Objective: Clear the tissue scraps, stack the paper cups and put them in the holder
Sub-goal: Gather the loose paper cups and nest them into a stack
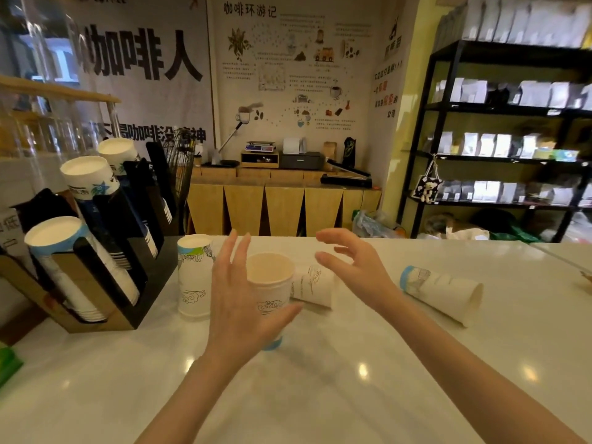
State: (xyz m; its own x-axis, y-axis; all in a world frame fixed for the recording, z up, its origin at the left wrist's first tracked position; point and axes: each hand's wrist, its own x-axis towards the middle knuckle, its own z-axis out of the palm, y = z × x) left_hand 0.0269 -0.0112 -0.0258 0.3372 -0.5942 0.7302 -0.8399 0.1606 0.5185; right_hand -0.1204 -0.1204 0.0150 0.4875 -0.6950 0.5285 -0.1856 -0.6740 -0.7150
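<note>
My left hand (pixel 238 299) holds an upright white paper cup (pixel 269 277) with a blue base, thumb across its front and fingers behind it. My right hand (pixel 355 267) hovers open just right of that cup, fingers spread and empty. Behind the held cup another cup (pixel 315 288) lies on its side. One more cup (pixel 193 277) stands upside down to the left. A further cup (pixel 442 291) lies on its side at the right. The black cup holder (pixel 141 302) at the left carries several stacks of cups. No tissue scraps are visible.
The white counter (pixel 320 379) spreads below my arms. A green object (pixel 8 363) pokes in at the left edge. Beyond the counter stand a wooden cabinet (pixel 282 206) and dark shelving (pixel 499 123) with bags.
</note>
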